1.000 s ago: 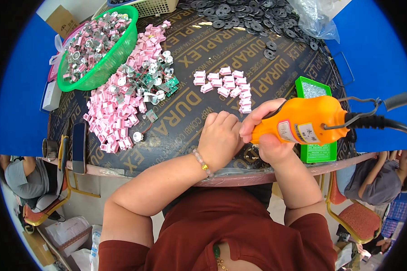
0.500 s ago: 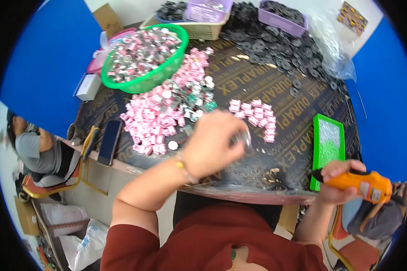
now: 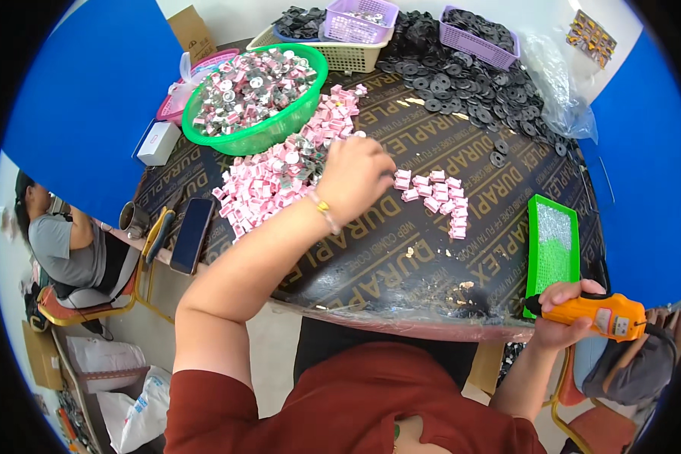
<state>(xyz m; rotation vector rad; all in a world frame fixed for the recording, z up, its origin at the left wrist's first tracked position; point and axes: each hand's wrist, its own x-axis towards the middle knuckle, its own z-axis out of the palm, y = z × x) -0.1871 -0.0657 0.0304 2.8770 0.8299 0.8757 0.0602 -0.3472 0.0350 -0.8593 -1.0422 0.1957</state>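
My left hand [image 3: 356, 178] is over the table with its fingers curled, between a heap of pink plastic pieces [image 3: 253, 193] and a smaller group of pink pieces [image 3: 435, 191]. Whatever its fingers hold, if anything, is hidden. Shiny silver and dark parts [image 3: 299, 163] lie among the heap beside this hand. At the near right edge, my right hand [image 3: 556, 321] is closed around an orange electric screwdriver [image 3: 601, 315] with a black tip pointing left and a black cord. Just beyond it stands a green tray [image 3: 533, 253] holding small silver bits.
A green basin [image 3: 261, 140] full of pink and silver assemblies stands at the far left. Black discs [image 3: 469, 91] are spread at the back, near purple baskets [image 3: 480, 47]. A phone [image 3: 192, 236] lies by the left edge. A person [image 3: 64, 242] sits beyond it.
My left hand has moved away from me and slightly left, toward the heap; the shiny thing seen at its fingers before is out of sight. My right hand keeps the screwdriver in nearly the same place.
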